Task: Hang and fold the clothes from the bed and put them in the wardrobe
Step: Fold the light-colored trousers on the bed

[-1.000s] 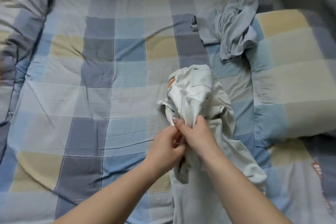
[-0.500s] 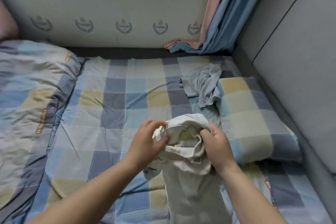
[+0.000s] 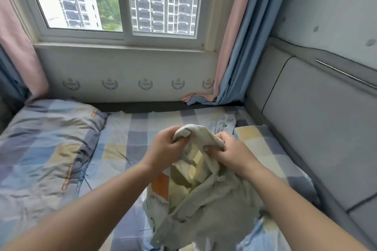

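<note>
A pale grey-white garment (image 3: 206, 206) with an orange patch inside hangs in front of me above the checked bed (image 3: 126, 140). My left hand (image 3: 165, 149) grips its top edge on the left, fingers curled round the cloth. My right hand (image 3: 230, 152) grips the same edge on the right. Between the two hands the edge is held open, showing the lining. A crumpled blue-grey garment (image 3: 225, 125) lies on the bed just beyond my right hand, partly hidden by the held cloth.
A checked quilt (image 3: 44, 149) is bunched on the bed's left. A checked pillow (image 3: 259, 140) lies at the right beside the grey padded headboard (image 3: 318, 128). Pink and blue curtains (image 3: 232, 51) hang by the window (image 3: 122, 0) behind the bed.
Both hands have lifted the pale garment off the bed and moved apart along its top edge, opening it. My view has tilted up from the bed to the window.
</note>
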`<state>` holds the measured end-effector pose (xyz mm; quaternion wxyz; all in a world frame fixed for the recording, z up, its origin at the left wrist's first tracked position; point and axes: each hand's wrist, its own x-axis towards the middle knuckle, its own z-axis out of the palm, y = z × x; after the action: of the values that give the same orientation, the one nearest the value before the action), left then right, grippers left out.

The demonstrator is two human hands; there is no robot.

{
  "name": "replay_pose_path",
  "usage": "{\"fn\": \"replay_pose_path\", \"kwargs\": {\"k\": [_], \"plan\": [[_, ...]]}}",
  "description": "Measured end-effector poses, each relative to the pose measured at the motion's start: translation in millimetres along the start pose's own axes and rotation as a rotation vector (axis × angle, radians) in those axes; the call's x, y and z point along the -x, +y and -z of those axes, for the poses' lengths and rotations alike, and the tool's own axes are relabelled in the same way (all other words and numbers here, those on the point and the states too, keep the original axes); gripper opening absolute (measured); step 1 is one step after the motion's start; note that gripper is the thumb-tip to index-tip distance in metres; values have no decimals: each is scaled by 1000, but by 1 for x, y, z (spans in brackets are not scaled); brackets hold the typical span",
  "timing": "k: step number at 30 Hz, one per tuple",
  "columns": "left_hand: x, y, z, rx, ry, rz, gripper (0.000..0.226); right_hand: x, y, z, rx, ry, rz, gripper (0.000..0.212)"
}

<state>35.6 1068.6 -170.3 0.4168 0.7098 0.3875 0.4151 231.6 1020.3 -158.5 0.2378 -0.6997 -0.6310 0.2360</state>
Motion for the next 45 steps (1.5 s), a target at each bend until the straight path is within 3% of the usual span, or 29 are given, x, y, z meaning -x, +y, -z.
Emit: {"fn": "replay_pose_path", "kwargs": {"k": [4, 8, 12, 16, 21, 25, 29, 31, 35, 40, 42, 45], "plan": [[-11, 36, 26, -33, 57, 29, 23, 4, -45, -9, -36, 57, 91, 56], [-20, 58, 54, -60, 128, 37, 30, 4, -86, -15, -196, 209, 131, 82], [-22, 78, 83, -77, 155, -2, 35, -4, -118, -39, -12, 333, 168, 95], [-22, 93, 121, -104, 207, -50, 31, -10, -147, -55, 51, 357, 66, 106], [-19, 99, 166, -141, 272, -71, 29, -8, -204, -77, -26, 480, 232, 91], [-12, 99, 196, -206, 296, -83, 25, -20, -239, -86, 46, 446, 226, 83], [-1, 90, 241, -364, 307, -92, 15, -23, -247, -79, 11, 413, 282, 45], [3, 86, 262, -414, 327, -90, 23, -29, -241, -71, 198, 451, 276, 31], [13, 82, 293, -596, 295, -119, 8, -34, -242, -55, 589, 402, 280, 24], [35, 64, 347, -1186, 148, -255, 21, -42, -266, -20, 758, 427, 378, 19], [48, 49, 361, -1240, 138, -220, 29, -45, -282, -13, 791, 437, 417, 19], [60, 28, 366, -1125, 276, -120, 44, -45, -304, -8, 798, 498, 479, 25]]}}
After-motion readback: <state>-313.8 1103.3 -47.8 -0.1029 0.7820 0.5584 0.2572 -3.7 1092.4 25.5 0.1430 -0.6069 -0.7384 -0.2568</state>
